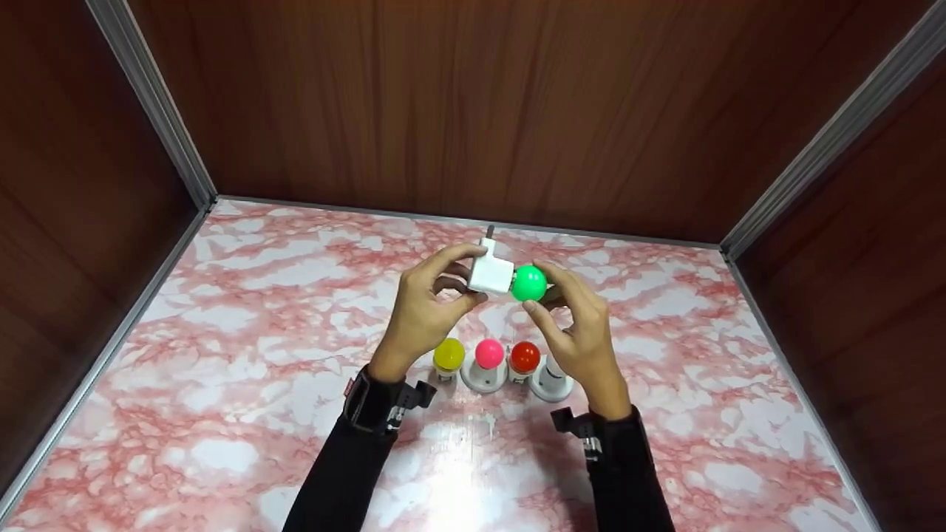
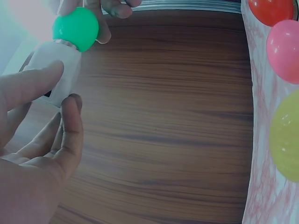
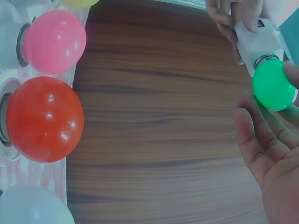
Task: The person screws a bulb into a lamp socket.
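Up in the air above the table, my left hand (image 1: 423,314) grips a white plug-in bulb holder (image 1: 491,275), its plug pin pointing away from me. A green round bulb (image 1: 529,283) sits at the holder's right end, pinched between the thumb and fingers of my right hand (image 1: 589,341). In the left wrist view, the thumb lies across the white holder (image 2: 70,70). Part of the bulb's metal base shows between holder and green bulb (image 3: 272,88) in the right wrist view; how far it is screwed in I cannot tell.
Below the hands, a yellow bulb (image 1: 448,355), a pink bulb (image 1: 489,353) and a red bulb (image 1: 525,357) stand in white holders in a row. A white bulb (image 3: 35,205) is at the right end. Brown wood-grain panels (image 1: 458,103) enclose the marbled table (image 1: 222,355).
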`<action>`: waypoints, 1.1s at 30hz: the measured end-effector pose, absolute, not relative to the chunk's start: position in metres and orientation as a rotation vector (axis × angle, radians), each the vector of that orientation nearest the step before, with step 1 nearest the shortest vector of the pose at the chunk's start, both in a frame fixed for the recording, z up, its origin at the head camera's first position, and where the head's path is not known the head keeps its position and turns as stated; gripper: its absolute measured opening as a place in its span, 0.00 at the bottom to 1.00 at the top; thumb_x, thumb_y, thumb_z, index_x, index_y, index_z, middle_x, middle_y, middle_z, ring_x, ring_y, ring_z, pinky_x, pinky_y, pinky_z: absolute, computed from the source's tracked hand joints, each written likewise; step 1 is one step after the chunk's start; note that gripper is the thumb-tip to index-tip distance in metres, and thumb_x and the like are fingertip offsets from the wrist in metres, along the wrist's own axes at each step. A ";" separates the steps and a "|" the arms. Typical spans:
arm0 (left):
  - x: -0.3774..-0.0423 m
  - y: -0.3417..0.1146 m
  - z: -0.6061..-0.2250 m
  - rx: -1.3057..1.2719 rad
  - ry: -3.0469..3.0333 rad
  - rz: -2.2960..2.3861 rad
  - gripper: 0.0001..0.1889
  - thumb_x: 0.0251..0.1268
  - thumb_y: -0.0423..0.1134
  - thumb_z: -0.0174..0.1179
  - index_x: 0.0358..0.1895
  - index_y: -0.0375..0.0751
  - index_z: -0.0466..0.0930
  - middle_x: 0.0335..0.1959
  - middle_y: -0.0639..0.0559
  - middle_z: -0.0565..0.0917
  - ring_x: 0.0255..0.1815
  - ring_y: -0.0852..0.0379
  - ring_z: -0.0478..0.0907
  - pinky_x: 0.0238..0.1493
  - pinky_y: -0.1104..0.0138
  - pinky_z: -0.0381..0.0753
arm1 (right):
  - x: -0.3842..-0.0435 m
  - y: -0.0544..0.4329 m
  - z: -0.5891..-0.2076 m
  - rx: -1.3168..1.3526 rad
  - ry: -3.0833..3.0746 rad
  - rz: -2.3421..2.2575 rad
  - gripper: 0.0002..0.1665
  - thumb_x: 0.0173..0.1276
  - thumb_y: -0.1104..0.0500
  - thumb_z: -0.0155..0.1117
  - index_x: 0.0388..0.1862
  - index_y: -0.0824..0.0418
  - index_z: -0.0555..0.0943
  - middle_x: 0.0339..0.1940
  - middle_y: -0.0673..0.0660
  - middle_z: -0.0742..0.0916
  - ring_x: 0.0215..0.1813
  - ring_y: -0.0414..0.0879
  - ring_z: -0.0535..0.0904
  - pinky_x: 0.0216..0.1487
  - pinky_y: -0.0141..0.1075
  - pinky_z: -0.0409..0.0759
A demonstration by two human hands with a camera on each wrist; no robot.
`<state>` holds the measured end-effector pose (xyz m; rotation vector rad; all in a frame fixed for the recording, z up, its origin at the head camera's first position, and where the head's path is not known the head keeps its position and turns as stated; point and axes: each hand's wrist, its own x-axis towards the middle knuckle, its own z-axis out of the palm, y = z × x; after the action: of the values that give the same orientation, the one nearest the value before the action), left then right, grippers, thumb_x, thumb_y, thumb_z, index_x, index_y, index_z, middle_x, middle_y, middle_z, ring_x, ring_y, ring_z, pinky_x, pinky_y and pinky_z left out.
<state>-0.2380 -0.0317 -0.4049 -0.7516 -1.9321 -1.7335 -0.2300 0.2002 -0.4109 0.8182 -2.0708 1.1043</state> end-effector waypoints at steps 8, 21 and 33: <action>-0.239 -0.026 -0.406 -0.774 -1.876 -1.640 0.25 0.59 0.26 0.76 0.60 0.35 0.84 0.50 0.38 0.90 0.43 0.50 0.89 0.49 0.67 0.93 | -0.228 0.201 -0.409 0.784 -2.109 1.192 0.27 0.71 0.71 0.68 0.69 0.68 0.80 0.48 0.63 0.90 0.35 0.46 0.84 0.44 0.21 0.84; -0.239 -0.028 -0.409 -0.748 -1.993 -1.829 0.30 0.64 0.30 0.74 0.69 0.37 0.78 0.55 0.38 0.91 0.43 0.49 0.90 0.51 0.68 0.92 | -0.226 0.205 -0.406 0.866 -2.050 1.140 0.38 0.61 0.72 0.76 0.72 0.69 0.78 0.38 0.62 0.87 0.33 0.48 0.82 0.42 0.24 0.84; -0.243 -0.030 -0.413 -0.765 -2.115 -1.898 0.27 0.67 0.33 0.71 0.69 0.39 0.80 0.44 0.37 0.93 0.40 0.54 0.89 0.46 0.71 0.89 | -0.225 0.204 -0.404 0.831 -2.017 1.067 0.35 0.58 0.68 0.81 0.66 0.67 0.82 0.43 0.63 0.88 0.37 0.49 0.86 0.46 0.24 0.85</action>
<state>-0.2435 -0.0298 -0.4131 -0.7648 -2.1146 -1.8977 -0.2254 0.2038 -0.4036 0.8307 -2.0174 1.0667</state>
